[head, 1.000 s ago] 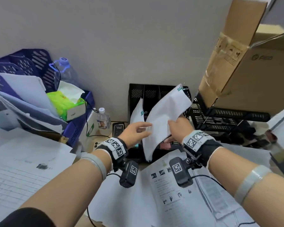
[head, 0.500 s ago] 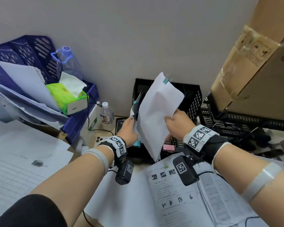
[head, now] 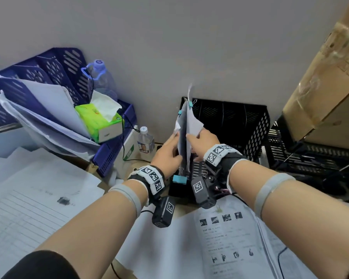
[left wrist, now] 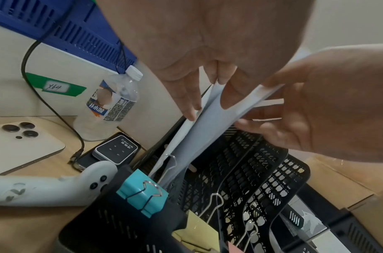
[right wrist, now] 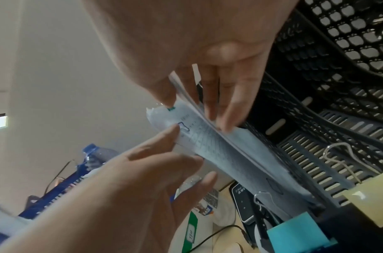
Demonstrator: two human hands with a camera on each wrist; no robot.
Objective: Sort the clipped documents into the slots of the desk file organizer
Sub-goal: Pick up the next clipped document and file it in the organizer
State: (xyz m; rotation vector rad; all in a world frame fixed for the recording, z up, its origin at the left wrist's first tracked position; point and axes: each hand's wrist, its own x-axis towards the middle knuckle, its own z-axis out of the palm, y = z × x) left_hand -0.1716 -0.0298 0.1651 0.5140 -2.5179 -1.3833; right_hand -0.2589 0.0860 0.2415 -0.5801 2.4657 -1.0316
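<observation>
Black file organizer (head: 250,125), against the wall at the back of the table (left wrist: 23,222); the landmark for all entries below.

Clipped documents (head: 190,125): white sheets held nearly upright, edge-on, over the organizer's leftmost slot, lower end down inside it. Small teal clips at the upper corner.

Left hand (head: 167,152): on the left face of the documents, at the organizer's left front. Fingers (left wrist: 186,102) narrow, thumb and fingers pinching the sheets.

Right hand (head: 203,140): on the right face of the documents, above the organizer's front. Fingers (right wrist: 227,106) extended along the paper, thumb opposite, gripping it.

Large teal binder clip (left wrist: 141,191): clamped on the organizer's front left corner.

Yellow notes (left wrist: 195,231) with a wire-handled clip: at the organizer's front edge, right of the teal clip.

Small water bottle (head: 146,142), phone (left wrist: 23,145): on the table left of the organizer.

Blue trays (head: 48,77) with loose papers and a green tissue box (head: 99,121): further left.

Cardboard box (head: 320,87): right of the organizer, raised.
</observation>
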